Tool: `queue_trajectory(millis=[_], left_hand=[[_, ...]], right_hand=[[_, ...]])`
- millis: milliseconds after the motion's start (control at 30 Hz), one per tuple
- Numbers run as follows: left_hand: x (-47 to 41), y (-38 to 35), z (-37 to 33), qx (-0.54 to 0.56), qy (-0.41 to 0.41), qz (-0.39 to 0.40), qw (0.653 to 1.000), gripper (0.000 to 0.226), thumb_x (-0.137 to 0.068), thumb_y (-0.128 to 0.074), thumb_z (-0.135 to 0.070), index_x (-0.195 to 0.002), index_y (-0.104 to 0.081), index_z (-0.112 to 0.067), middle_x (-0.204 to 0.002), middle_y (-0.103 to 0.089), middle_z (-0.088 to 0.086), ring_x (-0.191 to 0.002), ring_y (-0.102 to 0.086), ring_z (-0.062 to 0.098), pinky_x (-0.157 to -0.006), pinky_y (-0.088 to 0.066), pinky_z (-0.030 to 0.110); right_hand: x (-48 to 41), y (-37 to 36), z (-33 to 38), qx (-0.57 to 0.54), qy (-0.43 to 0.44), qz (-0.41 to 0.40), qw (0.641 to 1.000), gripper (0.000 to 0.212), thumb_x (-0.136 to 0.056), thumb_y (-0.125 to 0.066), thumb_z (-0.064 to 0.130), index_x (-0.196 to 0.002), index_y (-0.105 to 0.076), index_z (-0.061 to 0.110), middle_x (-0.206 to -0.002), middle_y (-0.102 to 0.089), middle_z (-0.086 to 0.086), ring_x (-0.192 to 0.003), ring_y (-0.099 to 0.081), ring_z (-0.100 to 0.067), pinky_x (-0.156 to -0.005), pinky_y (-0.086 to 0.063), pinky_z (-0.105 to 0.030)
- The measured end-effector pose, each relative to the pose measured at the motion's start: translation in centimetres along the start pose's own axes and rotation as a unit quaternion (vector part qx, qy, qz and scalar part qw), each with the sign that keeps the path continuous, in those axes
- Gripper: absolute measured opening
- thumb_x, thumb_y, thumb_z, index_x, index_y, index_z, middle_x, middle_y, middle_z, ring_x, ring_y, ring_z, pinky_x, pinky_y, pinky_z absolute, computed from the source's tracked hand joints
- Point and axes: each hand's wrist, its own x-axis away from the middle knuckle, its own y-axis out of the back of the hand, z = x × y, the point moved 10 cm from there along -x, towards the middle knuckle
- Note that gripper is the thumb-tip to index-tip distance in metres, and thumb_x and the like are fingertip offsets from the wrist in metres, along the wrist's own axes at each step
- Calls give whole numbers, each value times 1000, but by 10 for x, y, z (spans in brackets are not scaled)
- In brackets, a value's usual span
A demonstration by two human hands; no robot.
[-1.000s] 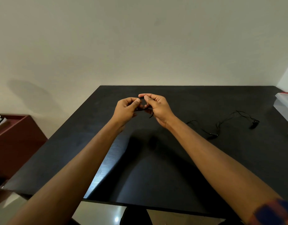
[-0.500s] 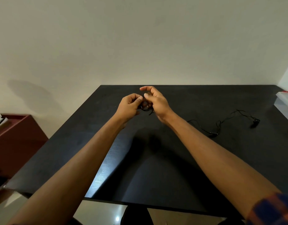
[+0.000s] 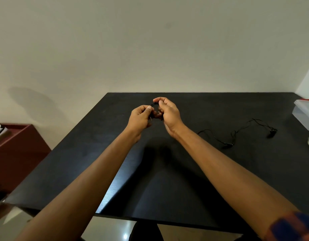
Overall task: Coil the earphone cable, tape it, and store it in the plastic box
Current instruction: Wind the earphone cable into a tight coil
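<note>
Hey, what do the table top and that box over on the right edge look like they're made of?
Table top: looks like black wood or wood-look laminate, matte to satin; a fine straight grain shows in the light streak near its front edge. Box: seems translucent, frosted plastic, milky and see-through, with a red part behind it.

Both forearms are reaching forward, the left hand (image 3: 140, 115) and right hand (image 3: 168, 113) meeting, fingers curled and pinching together.
</note>
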Motion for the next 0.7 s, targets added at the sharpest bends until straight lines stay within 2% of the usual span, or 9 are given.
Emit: queue_trajectory(millis=[67, 167, 267, 333, 433, 500, 600, 700], left_hand=[[1, 0, 1, 3, 5, 6, 1000, 23, -105, -47, -26, -93, -65, -18, -97, -74, 5, -105, -70, 20, -81, -48, 38], [1, -1, -1, -10, 3, 32, 999, 25, -105, -47, -32, -98, -67, -18, -97, -76, -1, -100, -70, 15, -85, -49, 38], [-1, -4, -11, -76, -37, 51, 995, 29, -106, -46, -32, -110, -66, -11, -99, -74, 5, -93, -69, 15, -77, -50, 33], [-3, -4, -20, -104, -72, 48, 991, 25, -107, -45, -26, -103, -65, -12, -95, -73, 8, -83, -67, 9, -67, -50, 21], [-4, -2, -28, -130, -104, 44, 985, 24, -107, -45, -20, -92, -64, -18, -85, -69, -1, -69, -63, -3, -58, -45, 10], [-6, -1, -28, -135, -109, 34, 984, 24, -106, -46, -20, -94, -66, -15, -85, -69, 2, -67, -60, 0, -57, -44, 11], [-7, 3, -25, -120, -111, 4, 987, 24, -106, -48, -21, -94, -67, -13, -85, -69, 4, -68, -58, 3, -58, -43, 13], [-7, 5, -19, -95, -98, -4, 991, 23, -106, -49, -21, -94, -67, -14, -85, -67, 2, -73, -57, 7, -60, -44, 16]], right_hand=[[-2, 1, 5, 24, 15, -6, 1000, 25, -105, -41, 12, -98, -61, 25, -80, -48, 6, -72, -44, -7, -67, -43, -24], [-5, 1, 15, 30, 31, 3, 999, 21, -102, -43, 8, -97, -56, 25, -78, -49, 6, -65, -47, -3, -61, -41, -21], [-7, -4, 21, 48, 38, 42, 997, 19, -99, -44, 8, -101, -53, 25, -75, -52, 6, -59, -53, 1, -57, -45, -19], [-7, -6, 23, 79, 39, 62, 994, 19, -99, -45, 10, -103, -52, 27, -70, -51, 6, -61, -51, -2, -59, -45, -21], [-9, -5, 22, 91, 26, 62, 994, 19, -101, -47, 12, -104, -54, 29, -73, -52, 3, -68, -50, -9, -66, -45, -26], [-9, -3, 14, 58, -11, 59, 996, 18, -103, -48, 14, -106, -58, 28, -76, -53, -2, -69, -51, -11, -67, -45, -29], [-7, 0, 3, 20, -53, 61, 997, 17, -104, -48, 19, -110, -63, 25, -71, -57, 2, -66, -53, -9, -60, -38, -26], [-2, 5, 0, 30, -60, 57, 996, 21, -105, -48, 25, -114, -66, 24, -88, -67, -1, -79, -63, -9, -66, -43, -26]])
